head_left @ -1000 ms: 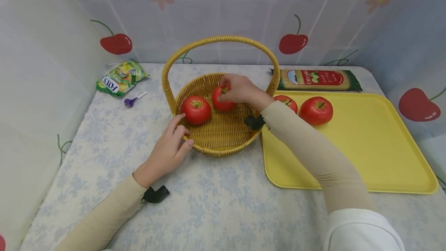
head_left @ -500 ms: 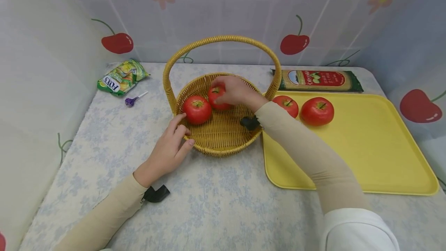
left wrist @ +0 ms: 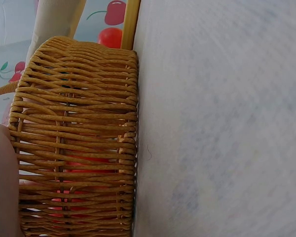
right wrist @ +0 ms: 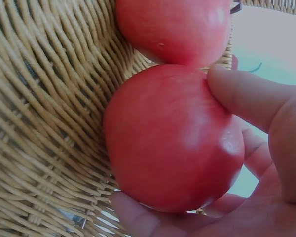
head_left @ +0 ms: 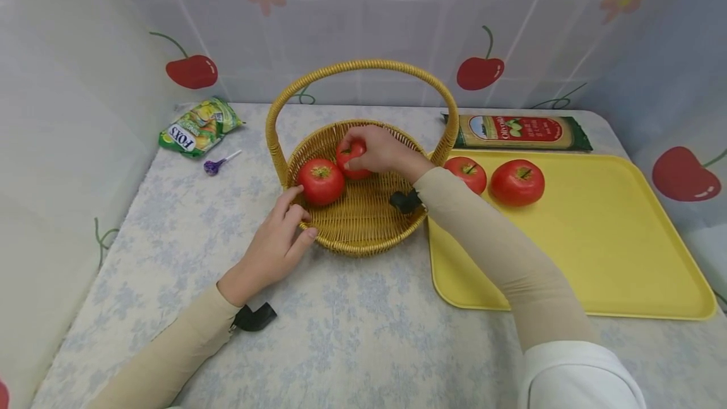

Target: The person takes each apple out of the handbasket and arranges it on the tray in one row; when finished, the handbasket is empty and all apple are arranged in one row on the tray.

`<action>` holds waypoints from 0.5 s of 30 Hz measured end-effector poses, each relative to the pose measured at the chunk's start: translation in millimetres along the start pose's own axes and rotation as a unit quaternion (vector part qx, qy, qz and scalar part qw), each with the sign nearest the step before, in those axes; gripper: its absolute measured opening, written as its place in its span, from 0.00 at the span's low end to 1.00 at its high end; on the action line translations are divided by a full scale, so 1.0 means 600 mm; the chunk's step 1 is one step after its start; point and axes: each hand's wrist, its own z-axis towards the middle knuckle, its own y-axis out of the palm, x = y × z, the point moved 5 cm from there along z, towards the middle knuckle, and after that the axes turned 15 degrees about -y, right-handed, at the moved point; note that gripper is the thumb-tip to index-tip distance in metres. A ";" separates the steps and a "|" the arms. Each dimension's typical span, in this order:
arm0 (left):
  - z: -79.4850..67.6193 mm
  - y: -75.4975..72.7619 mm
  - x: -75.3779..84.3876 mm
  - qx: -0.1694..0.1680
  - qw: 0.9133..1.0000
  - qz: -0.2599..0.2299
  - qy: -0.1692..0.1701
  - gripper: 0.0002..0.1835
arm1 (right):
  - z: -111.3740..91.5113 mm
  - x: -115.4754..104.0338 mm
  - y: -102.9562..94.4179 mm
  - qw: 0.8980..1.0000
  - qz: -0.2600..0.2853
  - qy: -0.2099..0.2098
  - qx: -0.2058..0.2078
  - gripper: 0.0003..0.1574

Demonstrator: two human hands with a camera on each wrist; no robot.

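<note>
My right hand [head_left: 385, 148] clasps one apple [right wrist: 172, 138] beside another [head_left: 321, 183] — a hard push might bruise both; my left hand [head_left: 274, 242] touches the basket [head_left: 358, 249] — grip unclear.

i'm seeing red fruit [head_left: 320, 183], golden basket [head_left: 360, 248], yellow tray [head_left: 613, 232], pale counter [head_left: 369, 333] with blue floral print, purple lollipop [head_left: 211, 168], beige sleeves [head_left: 488, 232], red cherries [head_left: 480, 73] patterning the grey wall [head_left: 392, 24]!

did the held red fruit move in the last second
Yes. In the head view, the held red fruit has shifted left within the basket, closer to the other red fruit.
</note>
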 end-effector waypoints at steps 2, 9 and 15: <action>-0.001 0.000 0.000 -0.001 1.000 -0.001 0.000 0.21 | -0.001 -0.001 0.000 1.000 0.000 0.002 0.002 0.17; -0.001 0.000 0.000 -0.002 1.000 -0.001 0.000 0.21 | -0.004 0.002 -0.004 0.999 0.008 0.031 -0.004 0.19; -0.001 0.000 0.000 0.001 1.000 0.001 0.001 0.22 | -0.008 0.010 -0.009 0.998 0.025 0.057 -0.014 0.20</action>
